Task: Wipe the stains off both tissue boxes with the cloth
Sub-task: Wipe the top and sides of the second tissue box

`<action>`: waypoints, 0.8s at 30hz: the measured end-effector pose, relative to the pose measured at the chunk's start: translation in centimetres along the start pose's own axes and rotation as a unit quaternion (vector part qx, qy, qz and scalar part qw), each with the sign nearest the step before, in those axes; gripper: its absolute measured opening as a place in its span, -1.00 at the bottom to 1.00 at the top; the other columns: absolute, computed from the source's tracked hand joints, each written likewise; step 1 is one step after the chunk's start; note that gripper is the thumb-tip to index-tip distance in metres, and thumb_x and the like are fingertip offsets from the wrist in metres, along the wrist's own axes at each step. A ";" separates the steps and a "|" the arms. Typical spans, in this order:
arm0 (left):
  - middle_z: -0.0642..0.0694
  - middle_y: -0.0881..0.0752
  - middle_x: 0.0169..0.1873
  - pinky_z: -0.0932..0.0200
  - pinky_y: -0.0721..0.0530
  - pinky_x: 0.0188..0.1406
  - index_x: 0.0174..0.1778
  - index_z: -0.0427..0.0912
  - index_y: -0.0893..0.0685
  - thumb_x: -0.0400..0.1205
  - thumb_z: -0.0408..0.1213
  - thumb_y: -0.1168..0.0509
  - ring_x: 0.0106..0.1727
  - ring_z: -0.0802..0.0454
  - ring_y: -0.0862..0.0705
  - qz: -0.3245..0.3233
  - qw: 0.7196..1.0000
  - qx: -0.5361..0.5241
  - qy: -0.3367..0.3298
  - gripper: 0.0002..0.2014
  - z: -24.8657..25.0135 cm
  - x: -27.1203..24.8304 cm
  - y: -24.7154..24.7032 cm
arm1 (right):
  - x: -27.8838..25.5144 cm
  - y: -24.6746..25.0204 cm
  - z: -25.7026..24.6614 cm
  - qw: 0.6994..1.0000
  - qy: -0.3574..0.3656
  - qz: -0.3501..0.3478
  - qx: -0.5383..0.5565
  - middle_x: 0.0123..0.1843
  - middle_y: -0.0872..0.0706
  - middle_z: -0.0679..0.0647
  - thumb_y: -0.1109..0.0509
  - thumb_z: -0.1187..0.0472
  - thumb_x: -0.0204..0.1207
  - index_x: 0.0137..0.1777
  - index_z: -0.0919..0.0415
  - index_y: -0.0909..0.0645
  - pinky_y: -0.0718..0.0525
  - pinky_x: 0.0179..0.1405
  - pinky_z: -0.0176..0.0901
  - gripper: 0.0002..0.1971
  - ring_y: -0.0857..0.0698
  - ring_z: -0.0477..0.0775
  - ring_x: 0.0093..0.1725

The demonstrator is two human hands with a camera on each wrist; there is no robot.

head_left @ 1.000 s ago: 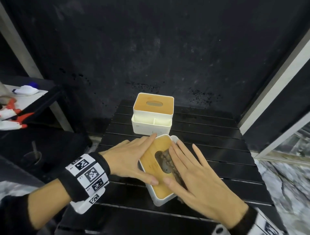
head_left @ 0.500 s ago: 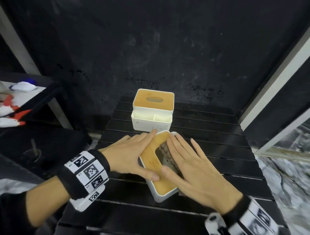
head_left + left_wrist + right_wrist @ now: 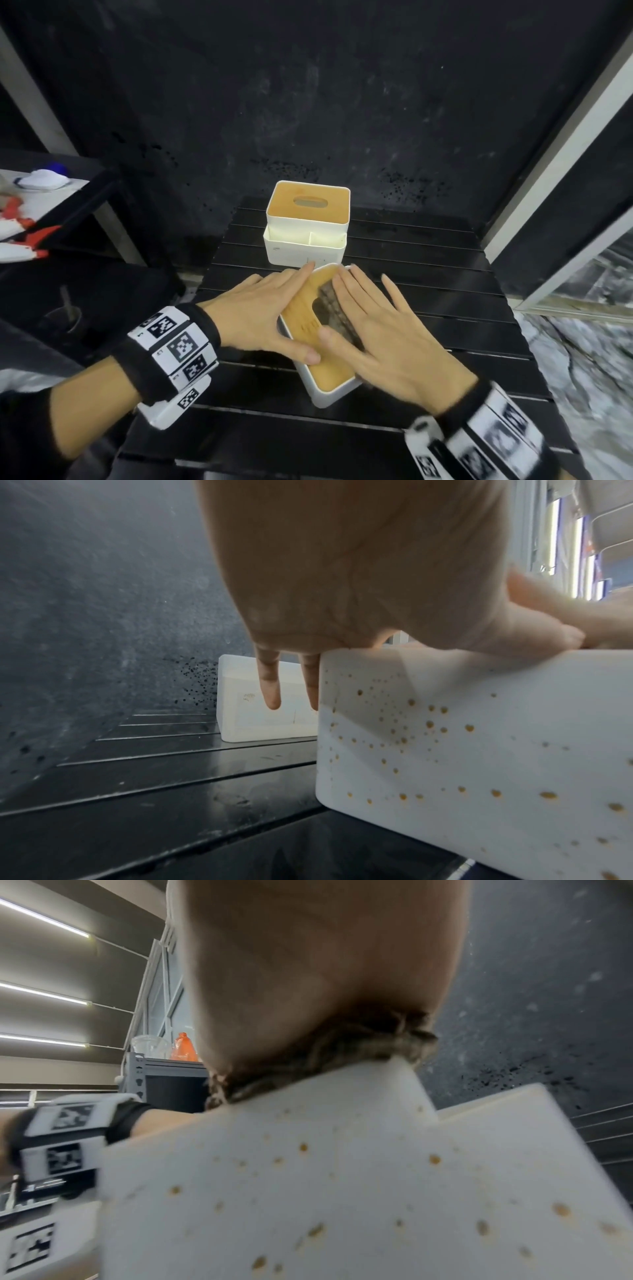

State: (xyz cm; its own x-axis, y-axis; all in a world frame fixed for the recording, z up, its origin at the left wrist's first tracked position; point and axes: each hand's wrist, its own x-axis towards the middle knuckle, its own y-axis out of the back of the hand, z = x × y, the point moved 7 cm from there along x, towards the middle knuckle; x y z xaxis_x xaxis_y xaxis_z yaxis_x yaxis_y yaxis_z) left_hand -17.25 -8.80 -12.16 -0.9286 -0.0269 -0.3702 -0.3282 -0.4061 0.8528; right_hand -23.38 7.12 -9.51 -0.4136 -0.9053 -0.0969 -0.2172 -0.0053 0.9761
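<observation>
The near tissue box (image 3: 334,377) is white with a wooden lid and lies at an angle on the black slatted table (image 3: 428,329). Brown stain spots dot its white sides (image 3: 479,764) (image 3: 342,1191). My left hand (image 3: 274,318) lies flat along its left edge, fingers straight, thumb on the lid. My right hand (image 3: 376,329) presses a brown-grey cloth (image 3: 334,305) (image 3: 342,1047) flat onto the lid with straight fingers. A second white tissue box (image 3: 308,226) (image 3: 253,702) with a wooden top stands upright just behind.
A black wall rises right behind the table, speckled with dark spots. To the left a lower shelf (image 3: 51,192) holds a white item and red-and-white tools. A white frame post (image 3: 548,171) runs up the right side.
My right hand has slid the cloth a little away from me along the lid. The left hand has stayed on the box's left edge.
</observation>
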 end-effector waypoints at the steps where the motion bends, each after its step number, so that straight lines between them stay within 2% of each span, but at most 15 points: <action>1: 0.25 -0.08 0.77 -0.02 -0.15 0.77 0.82 0.18 0.43 0.39 0.65 -0.33 0.73 0.23 -0.15 0.000 1.000 0.001 -0.002 0.35 0.0 0.0 0.0 | 1.0 0.0 0.0 1.000 -0.001 0.011 0.010 0.81 0.29 -0.16 0.35 -0.56 0.58 0.80 0.01 0.29 0.23 0.76 0.17 -0.08 0.42 -0.27 0.70; 4: 0.25 -0.09 0.77 0.00 -0.17 0.75 0.82 0.18 0.42 0.40 0.64 -0.30 0.71 0.24 -0.17 -0.004 1.000 0.006 0.001 0.34 0.0 0.0 0.0 | 1.8 -0.1 0.0 1.000 0.001 0.015 0.022 0.81 0.27 -0.15 0.30 -0.56 0.59 0.80 0.00 0.28 0.20 0.76 0.18 -0.08 0.39 -0.26 0.72; 10: 0.21 -0.08 0.78 -0.01 -0.12 0.76 0.81 0.18 0.45 0.42 0.61 -0.33 0.73 0.18 -0.15 0.001 1.000 0.007 0.010 0.33 0.2 -0.1 0.0 | -3.0 -0.1 0.2 1.000 0.003 -0.018 -0.013 0.78 0.38 -0.22 0.36 -0.59 0.55 0.78 -0.02 0.37 0.23 0.77 0.08 -0.06 0.48 -0.31 0.67; 17: 0.20 -0.07 0.80 -0.03 -0.17 0.78 0.82 0.17 0.43 0.36 0.66 -0.27 0.74 0.16 -0.17 0.000 1.000 0.004 0.014 0.35 0.1 0.0 0.0 | 1.6 0.0 0.0 0.999 -0.005 0.019 0.025 0.81 0.26 -0.16 0.28 -0.55 0.60 0.80 -0.01 0.28 0.20 0.76 0.18 -0.09 0.37 -0.24 0.72; 24: 0.18 -0.06 0.80 0.03 -0.10 0.76 0.82 0.14 0.43 0.43 0.61 -0.30 0.73 0.18 -0.12 0.017 1.000 0.013 0.009 0.32 0.3 -0.2 0.1 | -3.2 0.1 0.4 1.000 0.002 -0.008 -0.021 0.78 0.37 -0.24 0.37 -0.55 0.59 0.78 -0.03 0.35 0.27 0.76 0.09 -0.11 0.47 -0.33 0.67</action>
State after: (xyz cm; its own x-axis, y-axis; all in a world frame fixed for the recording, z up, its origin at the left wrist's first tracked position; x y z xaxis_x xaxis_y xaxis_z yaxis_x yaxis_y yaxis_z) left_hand -17.18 -8.58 -11.87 -0.9362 -0.0565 -0.3469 -0.3010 -0.3806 0.8744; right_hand -22.41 10.23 -9.18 -0.4074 -0.9063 -0.1129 -0.1868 -0.0383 0.9816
